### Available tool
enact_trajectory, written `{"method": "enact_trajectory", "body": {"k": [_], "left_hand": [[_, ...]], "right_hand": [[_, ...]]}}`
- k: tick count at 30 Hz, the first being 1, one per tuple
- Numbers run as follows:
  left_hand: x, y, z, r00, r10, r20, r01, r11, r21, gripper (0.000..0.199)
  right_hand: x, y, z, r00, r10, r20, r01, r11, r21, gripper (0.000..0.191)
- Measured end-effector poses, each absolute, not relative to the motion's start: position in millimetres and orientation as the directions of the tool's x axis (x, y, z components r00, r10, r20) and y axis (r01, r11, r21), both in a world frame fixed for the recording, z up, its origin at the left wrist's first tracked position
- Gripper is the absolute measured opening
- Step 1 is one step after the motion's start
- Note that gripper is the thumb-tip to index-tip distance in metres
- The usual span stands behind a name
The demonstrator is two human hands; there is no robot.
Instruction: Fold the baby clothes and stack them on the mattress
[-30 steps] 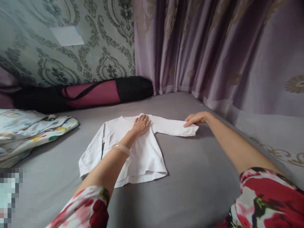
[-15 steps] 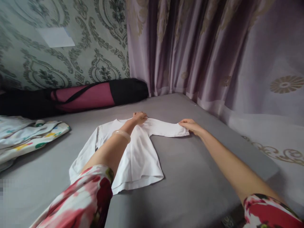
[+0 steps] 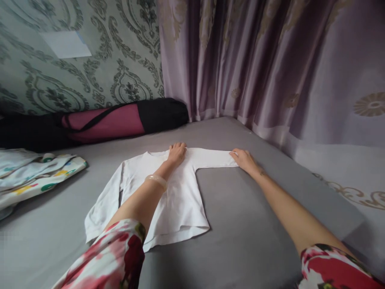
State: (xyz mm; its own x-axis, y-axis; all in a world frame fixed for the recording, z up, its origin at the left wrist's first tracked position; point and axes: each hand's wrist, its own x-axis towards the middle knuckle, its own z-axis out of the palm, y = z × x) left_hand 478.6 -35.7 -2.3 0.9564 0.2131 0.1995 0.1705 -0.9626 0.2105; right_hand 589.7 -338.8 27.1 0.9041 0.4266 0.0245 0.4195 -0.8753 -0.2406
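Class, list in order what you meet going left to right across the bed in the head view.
Patterned cloth → white shirt's nearer sleeve → pale bracelet → left hand → right hand.

Pale-green wall (image 3: 105, 74) with dark damask pattern, white rectangular panel (image 3: 67, 44) on it. Shiny mauve gold-patterned fabric curtain (image 3: 231, 60) alongside. Flat grey cloth-covered bed (image 3: 246, 212) below. Soft, dim light.

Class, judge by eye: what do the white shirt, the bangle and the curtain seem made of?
White shirt: probably cotton knit, matte, with soft creases. Bangle: perhaps stone or plastic, pale, smooth and shiny. Curtain: likely satin-like cloth, sheen along its folds.
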Motion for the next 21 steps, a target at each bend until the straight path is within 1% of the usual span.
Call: {"method": "enact_trajectory", "body": {"k": [4, 5, 7, 9, 10, 13, 14, 16, 18, 21], "left_hand": [[478.2, -41.6, 7.3, 0.949, 0.268, 0.165, 0.245, -0.958, 0.15, 0.03], [477.3, -44.4, 11.3, 0.944, 0.283, 0.171, 0.263, -0.956, 0.132, 0.03], [473.7, -52.5, 20.0, 0.933, 0.29, 0.214, 0.276, -0.957, 0.094, 0.031], [467.7, -63.6, 27.2, 0.93, 0.27, 0.251, 0.261, -0.963, 0.07, 0.031], [464.0, -69.7, 29.4, 0.932, 0.263, 0.249, 0.254, -0.965, 0.066, 0.03], [451.5, -85.5, 27.5, 0.953, 0.254, 0.165, 0.242, -0.966, 0.092, 0.032], [447.5, -88.9, 24.1, 0.959, 0.249, 0.135, 0.236, -0.966, 0.109, 0.035], [440.6, -92.0, 14.5, 0.964, 0.249, 0.094, 0.233, -0.961, 0.151, 0.043], [436.0, -91.5, 4.2, 0.964, 0.254, 0.072, 0.237, -0.953, 0.19, 0.05], [433.9, -88.8, -6.6, 0.963, 0.263, 0.061, 0.244, -0.943, 0.225, 0.057]], "right_hand": [[584.0, -333.6, 32.9, 0.941, 0.334, -0.05, 0.321, -0.931, -0.174, 0.035], [581.9, -331.5, 35.2, 0.949, 0.314, -0.041, 0.306, -0.941, -0.143, 0.034], [575.5, -323.6, 39.4, 0.949, 0.313, 0.04, 0.315, -0.946, -0.071, 0.034], [565.1, -307.9, 41.4, 0.912, 0.389, 0.134, 0.397, -0.917, -0.04, 0.038], [558.5, -296.7, 41.1, 0.873, 0.459, 0.163, 0.472, -0.88, -0.052, 0.041], [535.1, -254.3, 33.8, 0.689, 0.706, 0.166, 0.725, -0.671, -0.153, 0.044], [527.4, -240.1, 29.9, 0.638, 0.756, 0.147, 0.769, -0.613, -0.183, 0.045], [514.1, -217.5, 21.3, 0.589, 0.803, 0.091, 0.797, -0.559, -0.23, 0.05], [506.1, -206.7, 13.9, 0.583, 0.812, 0.041, 0.793, -0.557, -0.247, 0.053], [506.1, -211.2, 6.6, 0.58, 0.815, 0.01, 0.798, -0.565, -0.209, 0.055]]}}
